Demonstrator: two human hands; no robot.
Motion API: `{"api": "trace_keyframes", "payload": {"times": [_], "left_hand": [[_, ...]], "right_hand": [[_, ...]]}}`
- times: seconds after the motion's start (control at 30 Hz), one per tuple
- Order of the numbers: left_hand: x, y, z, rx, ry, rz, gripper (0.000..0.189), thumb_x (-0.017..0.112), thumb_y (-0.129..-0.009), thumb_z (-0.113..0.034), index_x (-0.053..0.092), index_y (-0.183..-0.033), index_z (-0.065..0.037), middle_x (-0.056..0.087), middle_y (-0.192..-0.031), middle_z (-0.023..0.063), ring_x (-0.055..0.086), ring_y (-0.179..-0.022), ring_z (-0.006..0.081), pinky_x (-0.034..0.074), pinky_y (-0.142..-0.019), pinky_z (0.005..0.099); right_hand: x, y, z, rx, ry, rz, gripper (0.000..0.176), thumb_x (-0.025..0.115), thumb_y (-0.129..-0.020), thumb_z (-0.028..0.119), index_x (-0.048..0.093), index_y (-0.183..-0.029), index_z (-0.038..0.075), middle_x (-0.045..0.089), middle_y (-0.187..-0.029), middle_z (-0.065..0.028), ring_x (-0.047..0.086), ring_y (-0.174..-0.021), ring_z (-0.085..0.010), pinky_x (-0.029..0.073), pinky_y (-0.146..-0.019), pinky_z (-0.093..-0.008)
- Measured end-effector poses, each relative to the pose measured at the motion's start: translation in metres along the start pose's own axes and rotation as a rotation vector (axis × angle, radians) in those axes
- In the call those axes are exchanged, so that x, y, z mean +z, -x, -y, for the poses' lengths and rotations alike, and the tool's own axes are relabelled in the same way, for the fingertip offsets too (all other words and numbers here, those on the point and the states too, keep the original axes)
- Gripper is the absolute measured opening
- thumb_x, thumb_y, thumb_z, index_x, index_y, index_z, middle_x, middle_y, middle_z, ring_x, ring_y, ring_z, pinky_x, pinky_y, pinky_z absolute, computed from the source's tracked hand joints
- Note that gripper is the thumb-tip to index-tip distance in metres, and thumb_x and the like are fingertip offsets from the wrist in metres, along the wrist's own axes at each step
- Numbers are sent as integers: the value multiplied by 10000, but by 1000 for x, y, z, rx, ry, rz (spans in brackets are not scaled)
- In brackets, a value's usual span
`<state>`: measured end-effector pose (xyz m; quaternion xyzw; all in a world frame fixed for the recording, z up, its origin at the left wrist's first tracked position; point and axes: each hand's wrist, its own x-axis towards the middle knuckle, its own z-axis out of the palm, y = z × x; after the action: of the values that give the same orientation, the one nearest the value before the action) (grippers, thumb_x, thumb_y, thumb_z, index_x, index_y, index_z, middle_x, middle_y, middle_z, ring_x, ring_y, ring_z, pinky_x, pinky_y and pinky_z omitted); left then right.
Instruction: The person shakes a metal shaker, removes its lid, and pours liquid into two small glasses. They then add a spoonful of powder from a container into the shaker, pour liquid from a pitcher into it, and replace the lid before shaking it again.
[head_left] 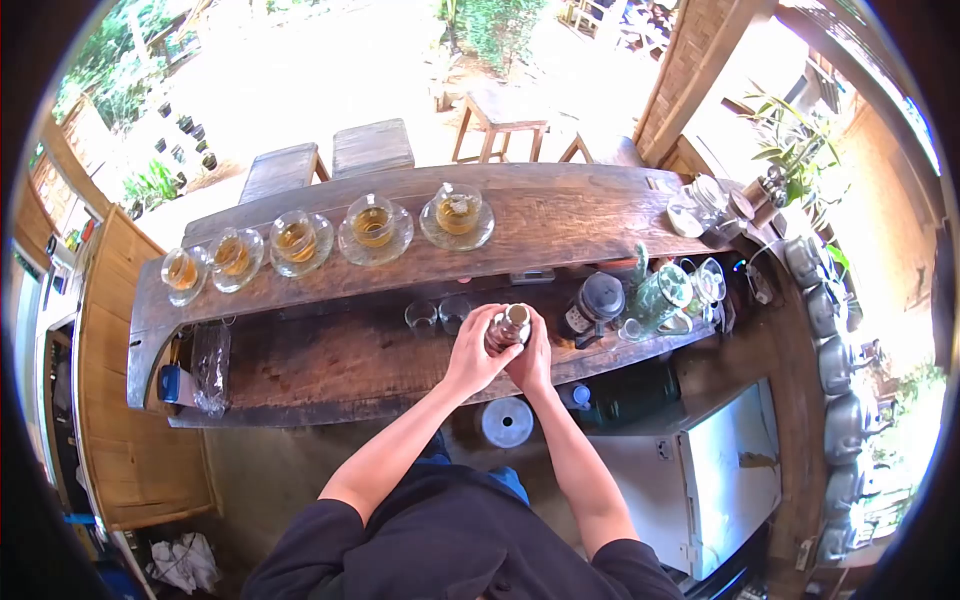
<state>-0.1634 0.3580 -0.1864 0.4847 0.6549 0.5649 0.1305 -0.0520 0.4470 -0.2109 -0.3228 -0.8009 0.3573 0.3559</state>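
Both my hands are wrapped round a small bottle (516, 316) with a round, pale top, held upright above the lower shelf of the wooden counter. My left hand (476, 352) closes on its left side and my right hand (534, 358) on its right. The fingers hide most of its body, so its contents cannot be made out. Just left of my hands, a glass (421, 317) and another glass (455, 312) stand on the shelf. Right of them is a black-lidded French press (597, 305).
Several glass cups of amber drink (374, 224) on saucers line the upper counter (570, 205). Right of the French press stands a green-patterned glass pitcher (662, 295). Jars (708, 200) crowd the counter's right end. Below are a round stool (507, 423) and a white cabinet (640, 480).
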Motion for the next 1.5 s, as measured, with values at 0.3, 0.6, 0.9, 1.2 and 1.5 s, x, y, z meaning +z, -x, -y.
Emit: {"api": "trace_keyframes", "payload": {"times": [0.3,0.6,0.9,1.2,1.5], "left_hand": [[8,-3,-1,27,-115,-9,685,891,-677,-154,587,-1284,-57,593,-1311,140,558,-1257,338,460,-1084,436],[31,-11,23,-52,-43,-6,625,900,-715,-202,602,-1246,-61,634,-1226,132,610,-1150,337,504,-991,419],[21,-21,33,-81,131,102,604,921,-654,-207,623,-1159,-68,654,-1181,122,639,-1110,328,527,-955,404],[19,-26,33,-82,333,238,557,925,-630,-177,615,-1078,-66,650,-1024,69,660,-977,224,540,-876,359],[12,-36,28,10,306,204,574,910,-623,-143,607,-1104,-61,616,-974,45,599,-887,163,519,-813,319]], "right_hand": [[-76,-38,17,124,-182,145,634,754,-789,50,579,-1398,57,674,-1225,-149,688,-1101,-261,579,-903,-415],[-34,-59,58,-324,658,245,511,677,-887,568,577,-960,72,687,-763,-132,718,-689,-322,565,-612,-434],[-32,-84,37,-601,543,421,258,619,-934,353,585,-912,98,675,-676,-147,695,-628,-341,550,-574,-459],[-49,-126,31,-1098,278,771,257,691,-897,337,619,-903,90,690,-825,-92,684,-731,-322,549,-660,-434],[-65,-96,71,-509,481,621,357,773,-829,359,597,-863,51,631,-850,-103,678,-793,-316,553,-704,-429]]}}
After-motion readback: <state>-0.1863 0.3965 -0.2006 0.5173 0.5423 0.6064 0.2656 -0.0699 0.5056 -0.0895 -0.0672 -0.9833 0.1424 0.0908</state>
